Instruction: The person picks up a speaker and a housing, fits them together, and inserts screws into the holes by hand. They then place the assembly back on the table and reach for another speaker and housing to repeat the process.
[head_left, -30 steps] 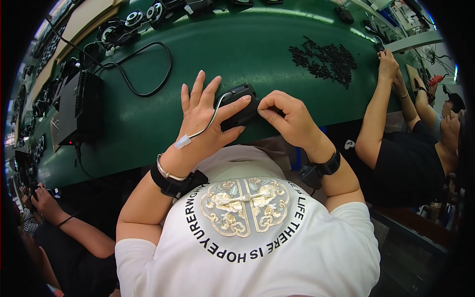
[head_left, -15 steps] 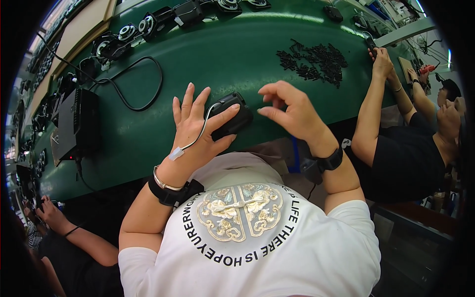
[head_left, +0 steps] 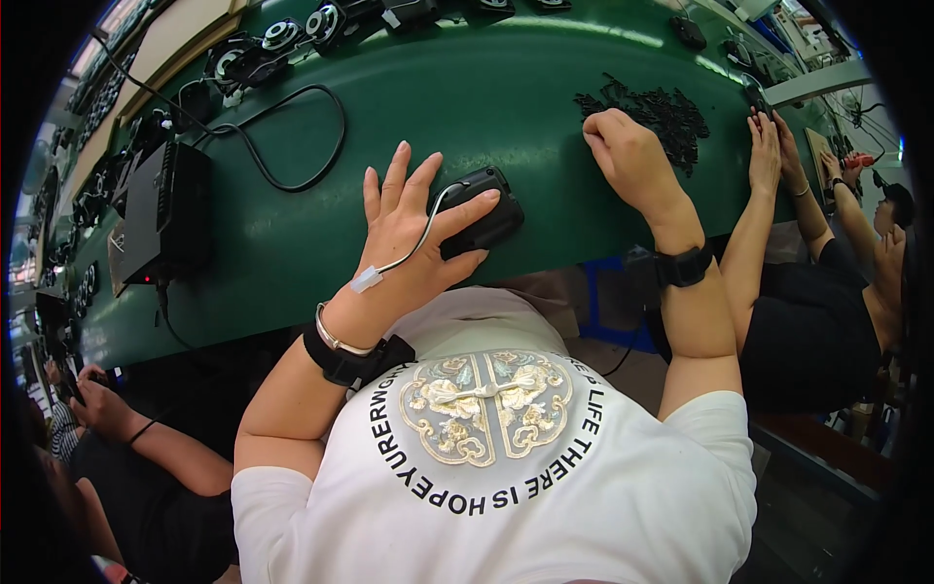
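Observation:
My left hand (head_left: pixel 404 232) rests over a black plastic case (head_left: pixel 498 216) on the green table. Its thumb and index finger hold the case, while the other fingers stretch out apart from it. A thin white cable (head_left: pixel 419 241) from the case runs across the back of this hand to a small white connector (head_left: pixel 366 280). My right hand (head_left: pixel 637 165) is at the near-left edge of a pile of small black pieces (head_left: pixel 673 109), its fingers drawn together. Whatever may be between those fingertips is hidden.
A black box with a red light (head_left: pixel 167 209) stands at the left, near a looped black cable (head_left: pixel 342 127). Several speakers (head_left: pixel 282 35) line the far edge of the green table (head_left: pixel 409 88). Co-workers sit on both sides; one's hands (head_left: pixel 766 146) are at the right.
My right hand has moved right and away from the case to the pile, and its fingers have closed together. My left hand stays on the case; the view has shifted slightly.

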### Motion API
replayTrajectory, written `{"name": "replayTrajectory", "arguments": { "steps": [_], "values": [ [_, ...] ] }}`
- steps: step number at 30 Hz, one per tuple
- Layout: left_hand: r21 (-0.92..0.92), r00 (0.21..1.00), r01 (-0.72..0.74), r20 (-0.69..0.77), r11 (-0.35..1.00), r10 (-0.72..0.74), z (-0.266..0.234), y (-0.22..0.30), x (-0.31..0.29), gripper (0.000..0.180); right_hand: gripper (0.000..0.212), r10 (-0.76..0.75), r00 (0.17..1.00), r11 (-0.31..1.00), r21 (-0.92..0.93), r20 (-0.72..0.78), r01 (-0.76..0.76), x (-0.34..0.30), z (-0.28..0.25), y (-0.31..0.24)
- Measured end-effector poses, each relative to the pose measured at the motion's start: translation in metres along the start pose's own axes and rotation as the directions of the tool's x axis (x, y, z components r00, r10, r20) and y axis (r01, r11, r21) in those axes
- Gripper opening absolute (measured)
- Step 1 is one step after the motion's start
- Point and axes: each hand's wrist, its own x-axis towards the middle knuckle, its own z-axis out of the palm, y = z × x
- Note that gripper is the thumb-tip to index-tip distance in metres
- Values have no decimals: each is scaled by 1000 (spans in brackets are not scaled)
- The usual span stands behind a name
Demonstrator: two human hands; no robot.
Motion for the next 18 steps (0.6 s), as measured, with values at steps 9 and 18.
{"name": "replayTrajectory", "arguments": {
  "steps": [9,18],
  "values": [
    [44,1000,16,-16,999,-15,3,-2,-1,63,17,-182,983,764,626,-27,158,-22,27,-108],
    [27,999,-10,-30,1000,11,5,-1,0,63,20,-213,970,912,332,-116,240,-28,33,-115]
  ]
}}
